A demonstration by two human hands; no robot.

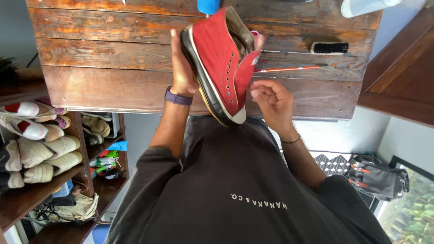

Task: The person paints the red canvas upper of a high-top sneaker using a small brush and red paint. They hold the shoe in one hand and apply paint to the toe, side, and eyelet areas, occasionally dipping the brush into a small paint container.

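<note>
Shoe (221, 68): red canvas high-top, dark rubber sole edged with a white band, white toe cap pointing toward the wearer's chest, row of metal eyelets showing, no lace visible in them. It is held up on its side above the near edge of the wooden table (113, 68), tongue and opening toward the far side.

Left hand (181, 68): fingers wrapped around the sole side, grasping the shoe; purple band on the wrist. Right hand (271, 100): just beside the toe cap, fingers curled loosely inward; cannot tell whether they pinch anything. Thin dark bracelet on that wrist.

Table, beyond the shoe: black-bristled brush (329, 47) lying flat at right; thin orange-red stick (289, 69) lying across the planks, one end near the shoe's opening. Blue object (208, 6) at the far edge, partly cut off. Pale curved object (364, 7) at upper right, partly cut off.

Containers: open wooden shelf unit (27, 199) at left. Upper shelf holds several pale shoes (45, 156), some with red patches, stacked on their sides. Inner compartments hold tan shoes and small bright green and blue items, too small to tell. Lower shelf holds a beige bag.

Dark bag (377, 178) with orange trim on the floor at right.
</note>
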